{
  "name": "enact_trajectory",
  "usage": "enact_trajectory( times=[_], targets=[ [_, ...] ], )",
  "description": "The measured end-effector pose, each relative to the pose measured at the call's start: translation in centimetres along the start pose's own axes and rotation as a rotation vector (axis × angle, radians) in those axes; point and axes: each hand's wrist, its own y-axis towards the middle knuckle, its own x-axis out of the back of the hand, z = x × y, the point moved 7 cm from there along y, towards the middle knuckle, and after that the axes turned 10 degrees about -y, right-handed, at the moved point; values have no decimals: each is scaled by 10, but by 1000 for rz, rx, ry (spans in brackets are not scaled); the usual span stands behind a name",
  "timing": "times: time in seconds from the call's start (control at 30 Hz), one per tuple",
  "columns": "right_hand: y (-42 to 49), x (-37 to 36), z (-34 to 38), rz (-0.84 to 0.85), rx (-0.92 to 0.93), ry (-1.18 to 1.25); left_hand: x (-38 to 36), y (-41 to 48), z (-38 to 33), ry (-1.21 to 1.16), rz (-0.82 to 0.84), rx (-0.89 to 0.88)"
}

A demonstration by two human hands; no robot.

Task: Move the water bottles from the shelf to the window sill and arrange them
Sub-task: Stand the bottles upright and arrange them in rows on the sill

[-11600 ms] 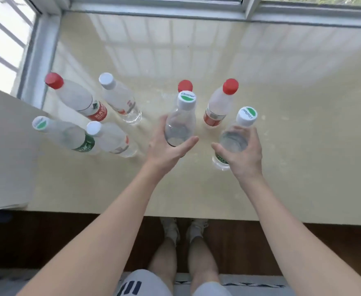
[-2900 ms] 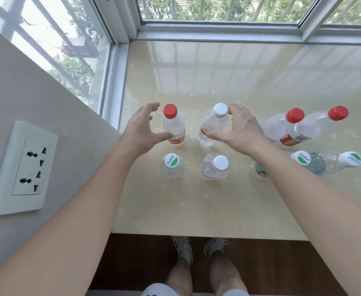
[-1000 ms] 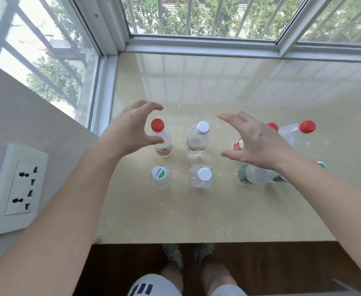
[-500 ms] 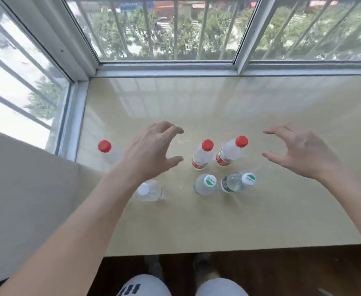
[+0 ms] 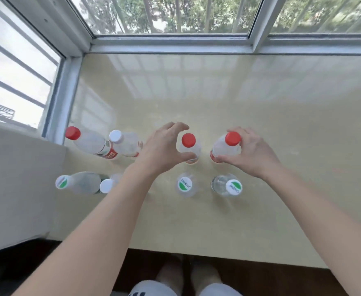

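1. Left hand (image 5: 164, 149): fingers curled in a wide C round the centre red-capped bottle (image 5: 188, 140). The thumb lies across the near side of the body and the fingertips arch past the cap on the far side. Cannot tell whether those fingertips touch.
2. Right hand (image 5: 251, 153): wrapped round the right red-capped bottle (image 5: 228, 144). The thumb runs along the lower body and the fingers sit behind the neck, just under the cap. It holds the bottle.
3. Both held bottles are on the beige window sill (image 5: 228, 103), side by side with a gap between them.
4. Nearer the person, one in front of each held bottle: front-centre green-capped bottle (image 5: 185, 184) and front-right green-capped bottle (image 5: 233, 186). Neither is touched by a hand.
5. Left end of the sill, back pair: far-left red-capped bottle (image 5: 89, 144) with the back white-capped bottle (image 5: 125, 144) just beside it.
6. Left end, front pair: left green-capped bottle (image 5: 79, 183) and the front white-capped bottle (image 5: 105, 185). The latter is partly hidden by the left forearm.
7. The eight bottles make two rows.
8. A grey window frame (image 5: 171, 42) borders the sill at the back and on the left.
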Motion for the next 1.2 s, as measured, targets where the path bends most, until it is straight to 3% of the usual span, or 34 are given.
enact_trajectory(
  times=[0.27,0.57,0.83,1.1,1.2],
  targets=[
    [7,-11,1,-181,-82,49,-16,16,0,-48,-70,-18],
    [15,-12,0,-48,128,226,-19,20,8,-89,-53,-31],
    [16,-12,0,-198,64,201,-21,20,13,-133,-86,-40],
    [22,-18,-2,-10,149,263,-20,22,12,-147,-120,-74],
    [23,-21,-3,-50,135,247,-23,21,14,-153,-101,-74]
  ],
)
